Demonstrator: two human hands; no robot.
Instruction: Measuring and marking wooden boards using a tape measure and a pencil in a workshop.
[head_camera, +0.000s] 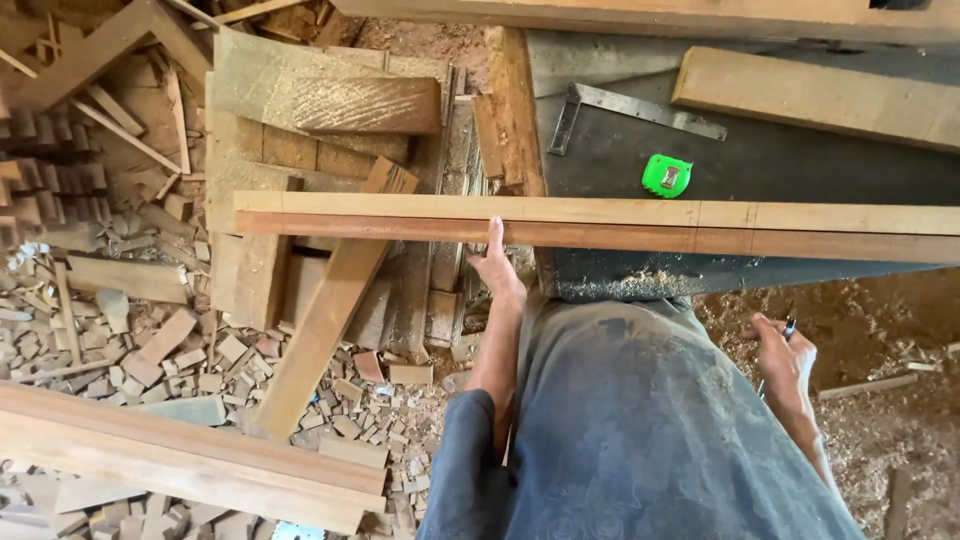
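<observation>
A long reddish wooden plank lies across the dark workbench and sticks out over the scrap pile to the left. Thin cross lines are drawn on it near its right part. My left hand rests against the plank's near edge, fingers pointing up along its side. My right hand hangs low by my hip, below the bench edge, holding a dark pen.
A green tape measure and a metal square lie on the bench. Another board sits at the back right. Offcuts, blocks and long boards cover the floor left. Sawdust covers the ground right.
</observation>
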